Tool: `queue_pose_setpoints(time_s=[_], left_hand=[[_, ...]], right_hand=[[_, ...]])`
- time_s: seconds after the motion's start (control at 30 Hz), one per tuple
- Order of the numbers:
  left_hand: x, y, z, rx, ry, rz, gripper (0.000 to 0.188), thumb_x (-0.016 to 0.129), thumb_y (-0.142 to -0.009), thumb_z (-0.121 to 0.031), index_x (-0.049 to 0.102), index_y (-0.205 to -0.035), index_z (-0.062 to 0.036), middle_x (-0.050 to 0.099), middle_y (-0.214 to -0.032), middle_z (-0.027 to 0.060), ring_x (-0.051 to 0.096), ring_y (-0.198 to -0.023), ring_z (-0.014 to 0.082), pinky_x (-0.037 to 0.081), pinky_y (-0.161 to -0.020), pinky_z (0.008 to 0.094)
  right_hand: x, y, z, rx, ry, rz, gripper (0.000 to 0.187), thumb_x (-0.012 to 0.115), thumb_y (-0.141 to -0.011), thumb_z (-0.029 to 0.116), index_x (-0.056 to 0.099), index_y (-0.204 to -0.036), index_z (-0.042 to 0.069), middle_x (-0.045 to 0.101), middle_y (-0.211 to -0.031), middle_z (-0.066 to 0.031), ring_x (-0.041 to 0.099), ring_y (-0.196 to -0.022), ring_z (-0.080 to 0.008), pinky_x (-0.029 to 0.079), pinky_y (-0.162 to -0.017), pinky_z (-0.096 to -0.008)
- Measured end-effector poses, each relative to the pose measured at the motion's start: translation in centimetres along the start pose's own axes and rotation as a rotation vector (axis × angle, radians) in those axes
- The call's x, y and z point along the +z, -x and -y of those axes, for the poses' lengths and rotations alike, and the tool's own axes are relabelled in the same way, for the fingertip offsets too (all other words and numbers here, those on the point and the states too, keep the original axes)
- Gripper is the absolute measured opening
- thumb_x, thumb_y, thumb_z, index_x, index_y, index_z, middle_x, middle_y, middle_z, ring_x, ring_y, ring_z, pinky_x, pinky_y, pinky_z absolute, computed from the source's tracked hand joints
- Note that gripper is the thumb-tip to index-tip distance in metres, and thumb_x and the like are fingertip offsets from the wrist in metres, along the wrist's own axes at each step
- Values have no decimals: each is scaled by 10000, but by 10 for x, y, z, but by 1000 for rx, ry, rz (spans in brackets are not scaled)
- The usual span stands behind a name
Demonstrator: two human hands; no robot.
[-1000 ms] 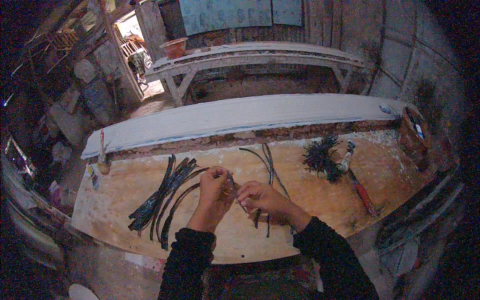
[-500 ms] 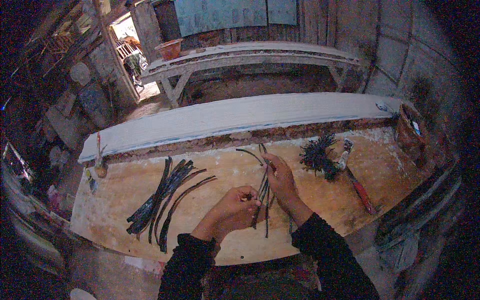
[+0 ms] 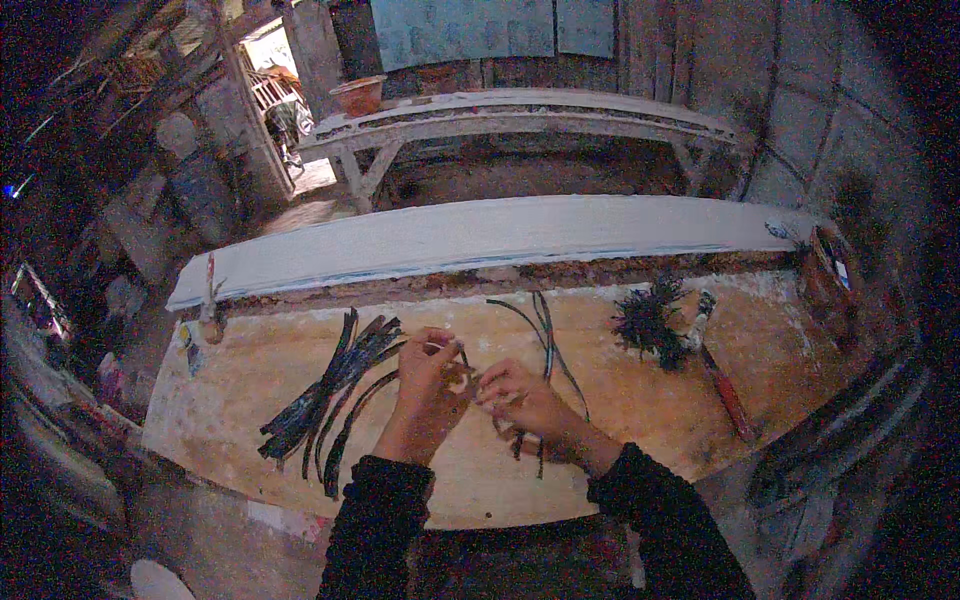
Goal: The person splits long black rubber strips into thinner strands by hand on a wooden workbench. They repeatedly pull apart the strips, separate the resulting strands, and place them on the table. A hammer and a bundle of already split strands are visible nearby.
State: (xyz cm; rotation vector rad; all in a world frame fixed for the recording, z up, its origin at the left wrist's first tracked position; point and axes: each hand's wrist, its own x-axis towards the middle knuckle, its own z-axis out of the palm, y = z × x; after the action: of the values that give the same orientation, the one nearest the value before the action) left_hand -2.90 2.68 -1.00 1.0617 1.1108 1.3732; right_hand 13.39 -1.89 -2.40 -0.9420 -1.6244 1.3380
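both hands meet over the middle of the wooden table [image 3: 640, 430]: the left hand [image 3: 428, 372] and the right hand [image 3: 520, 398] each pinch a thin dark strip [image 3: 462, 362] between thumb and fingers, almost touching, wrists bent inward, dark sleeves coming up from below. the strip looks light, narrow and bendy, likely springy, so it is best gripped near its end with the fingertips. more loose strips [image 3: 545, 340] lie just beyond the right hand, a bundle of dark strips [image 3: 330, 395] lies to the left, a frayed dark tuft [image 3: 648, 322] and a red-handled tool [image 3: 728, 392] to the right, a long white plank [image 3: 480, 240] behind.
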Motion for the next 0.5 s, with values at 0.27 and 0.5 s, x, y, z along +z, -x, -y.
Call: queue_pose_setpoints(time_s=[0.27, 0.5], left_hand=[[-2, 4, 4, -268, 262, 122, 79, 645, -848, -32, 573, -878, -46, 552, -746, 41, 541, -574, 143, 474, -506, 305], [-6, 11, 10, -339, 220, 497, 105, 661, -852, -53, 575, -913, -54, 598, -790, 41, 572, -655, 154, 482, -595, 311]], right_hand=[[-9, 2, 14, 185, -196, 66, 62, 687, -842, 90, 638, -846, 52, 555, -890, -10, 567, -773, -111, 501, -660, -265], [-31, -18, -31, -143, 270, -586, 154, 645, -817, 3, 604, -949, 70, 568, -844, -21, 542, -771, -108, 447, -680, -246]])
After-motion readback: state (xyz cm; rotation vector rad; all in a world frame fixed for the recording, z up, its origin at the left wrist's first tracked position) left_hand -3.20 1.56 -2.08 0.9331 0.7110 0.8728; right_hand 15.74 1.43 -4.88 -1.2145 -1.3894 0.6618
